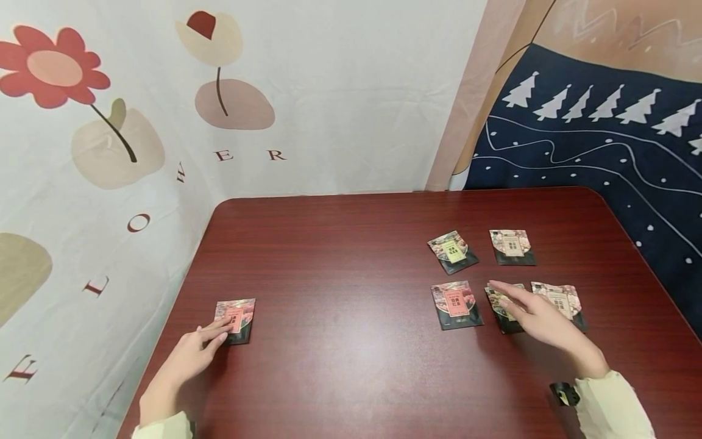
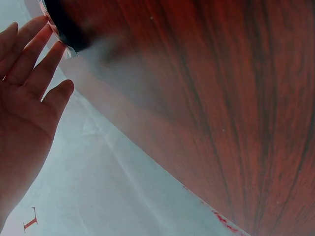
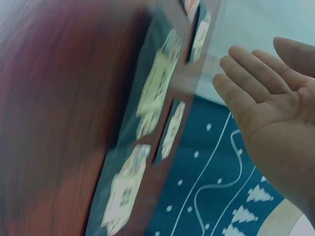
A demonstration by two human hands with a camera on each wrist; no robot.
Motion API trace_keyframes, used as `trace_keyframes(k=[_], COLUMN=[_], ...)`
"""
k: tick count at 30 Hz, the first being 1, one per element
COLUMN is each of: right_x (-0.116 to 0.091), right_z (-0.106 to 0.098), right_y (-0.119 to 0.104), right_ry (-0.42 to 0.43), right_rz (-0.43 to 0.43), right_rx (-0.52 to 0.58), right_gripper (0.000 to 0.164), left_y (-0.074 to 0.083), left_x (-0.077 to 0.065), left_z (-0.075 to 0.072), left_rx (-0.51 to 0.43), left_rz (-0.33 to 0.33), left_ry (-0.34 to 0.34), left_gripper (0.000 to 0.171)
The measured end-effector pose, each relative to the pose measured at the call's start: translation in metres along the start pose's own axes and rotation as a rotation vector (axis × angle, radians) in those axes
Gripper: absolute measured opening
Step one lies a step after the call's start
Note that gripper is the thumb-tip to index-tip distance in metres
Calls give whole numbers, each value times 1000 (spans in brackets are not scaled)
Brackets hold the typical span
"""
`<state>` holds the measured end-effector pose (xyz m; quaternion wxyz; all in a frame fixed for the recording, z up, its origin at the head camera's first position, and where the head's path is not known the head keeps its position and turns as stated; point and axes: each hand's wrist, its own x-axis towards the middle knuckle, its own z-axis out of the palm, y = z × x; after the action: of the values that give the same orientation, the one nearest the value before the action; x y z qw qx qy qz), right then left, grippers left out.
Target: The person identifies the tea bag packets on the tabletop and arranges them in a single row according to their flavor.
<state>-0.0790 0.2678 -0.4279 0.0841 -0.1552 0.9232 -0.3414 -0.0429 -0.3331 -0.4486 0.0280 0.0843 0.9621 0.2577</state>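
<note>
My left hand (image 1: 192, 355) rests its outstretched fingertips on a flat sachet with a red label (image 1: 245, 326) at the left of the table. In the left wrist view, the fingers reach the edge of this dark sachet (image 2: 66, 27), mostly cut off by the frame. On the right side, my right hand (image 1: 554, 324) extends over a green-labelled sachet (image 1: 498, 311), partly covering it, and holds nothing. The right wrist view shows its palm with fingers straight. Beside that sachet lies a beige-labelled one (image 1: 562, 299), partly hidden by the hand; left of it lies another red-labelled sachet (image 1: 456, 305).
Behind these lie a tilted green-labelled sachet (image 1: 453, 251) and a beige-labelled sachet (image 1: 512, 247). All are on a reddish-brown wooden table (image 1: 340, 256). A white flower-printed cloth (image 1: 351, 91) and a dark blue tree-patterned cloth (image 1: 581, 140) hang behind the table.
</note>
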Motion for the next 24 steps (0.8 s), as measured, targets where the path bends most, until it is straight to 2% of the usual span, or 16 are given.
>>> trace_keyframes(k=[6, 10, 17, 24], right_x=[13, 17, 19, 21], right_z=[22, 36, 47, 48], right_y=[-7, -9, -13, -17], right_ry=[-7, -27, -87, -121], right_rz=[-98, -135, -122, -101], right_rx=[29, 38, 39, 50], right_gripper=[35, 34, 33, 34], left_y=[-1, -1, -1, -1], left_x=[2, 2, 2, 0], left_z=[0, 0, 0, -1], left_rx=[4, 6, 4, 10], left_rz=[-3, -20, -22, -56], left_ry=[-15, -29, -21, -50], left_gripper=[25, 26, 25, 27])
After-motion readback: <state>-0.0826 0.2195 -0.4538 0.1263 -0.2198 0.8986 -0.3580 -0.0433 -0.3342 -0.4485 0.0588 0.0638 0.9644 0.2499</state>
